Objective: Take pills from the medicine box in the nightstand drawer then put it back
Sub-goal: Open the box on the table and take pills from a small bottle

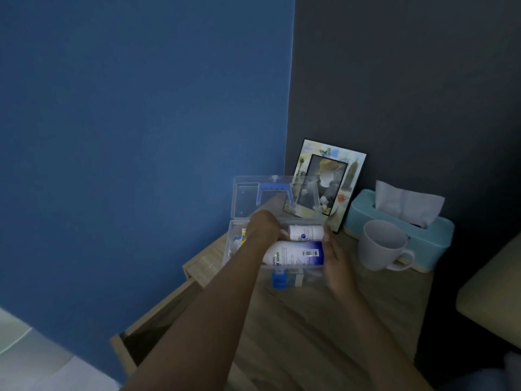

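Note:
A clear plastic medicine box (pixel 293 277) with a blue latch stands on the wooden nightstand (pixel 324 320), its lid (pixel 248 198) raised with a blue handle on it. My left hand (pixel 263 227) reaches into the box, its fingers hidden among the contents next to a small white bottle (pixel 306 232). A larger white and blue bottle (pixel 296 253) lies across the box. My right hand (pixel 335 258) rests against the box's right end by that bottle. The nightstand drawer (pixel 146 331) stands pulled out at the lower left.
A picture frame (pixel 329 184) leans on the dark wall behind the box. A white mug (pixel 383 245) and a teal tissue box (pixel 400 221) sit at the right. A blue wall is at the left, a cushion edge (pixel 493 300) at the far right.

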`<state>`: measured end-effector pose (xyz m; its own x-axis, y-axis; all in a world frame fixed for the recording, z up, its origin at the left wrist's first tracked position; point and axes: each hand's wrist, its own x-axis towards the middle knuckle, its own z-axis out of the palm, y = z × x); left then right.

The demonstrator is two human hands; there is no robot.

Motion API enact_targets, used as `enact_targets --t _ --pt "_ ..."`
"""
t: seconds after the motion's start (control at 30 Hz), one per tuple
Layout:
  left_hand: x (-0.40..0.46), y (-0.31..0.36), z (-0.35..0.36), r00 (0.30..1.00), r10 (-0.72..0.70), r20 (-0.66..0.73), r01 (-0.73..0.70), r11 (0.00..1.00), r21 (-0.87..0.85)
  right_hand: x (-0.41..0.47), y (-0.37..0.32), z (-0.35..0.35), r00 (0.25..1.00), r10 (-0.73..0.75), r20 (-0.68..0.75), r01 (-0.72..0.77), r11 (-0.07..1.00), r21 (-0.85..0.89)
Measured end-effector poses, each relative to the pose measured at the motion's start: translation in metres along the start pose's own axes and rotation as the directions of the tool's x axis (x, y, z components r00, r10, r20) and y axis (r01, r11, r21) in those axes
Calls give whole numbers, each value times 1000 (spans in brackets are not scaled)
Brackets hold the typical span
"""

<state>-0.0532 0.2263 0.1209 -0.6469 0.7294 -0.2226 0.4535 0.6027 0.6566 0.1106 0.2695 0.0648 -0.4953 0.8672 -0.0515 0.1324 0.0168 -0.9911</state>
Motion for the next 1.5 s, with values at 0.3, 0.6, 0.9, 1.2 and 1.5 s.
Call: enact_targets --t 0.3,0.6,0.9,1.2,1.5 --pt "-26 -20 -17 969 65 -240 -130 955 -266 -15 -22 -2 995 -93 -38 91 994 -53" --pt "-121 -17 16 984 157 -83 -156 545 -824 -68 -38 25 989 -145 16 136 953 270" --pt "-173 -30 54 963 152 -223 -256 774 -579 -130 -15 22 989 -85 -119 108 973 206" --pt "-190 -30 76 929 303 -214 -338 928 -154 -160 -3 15 979 -106 -173 125 987 98" --pt "-203 -43 90 927 315 -204 -366 880 -304 -170 8 3 989 -38 -140 58 988 140"
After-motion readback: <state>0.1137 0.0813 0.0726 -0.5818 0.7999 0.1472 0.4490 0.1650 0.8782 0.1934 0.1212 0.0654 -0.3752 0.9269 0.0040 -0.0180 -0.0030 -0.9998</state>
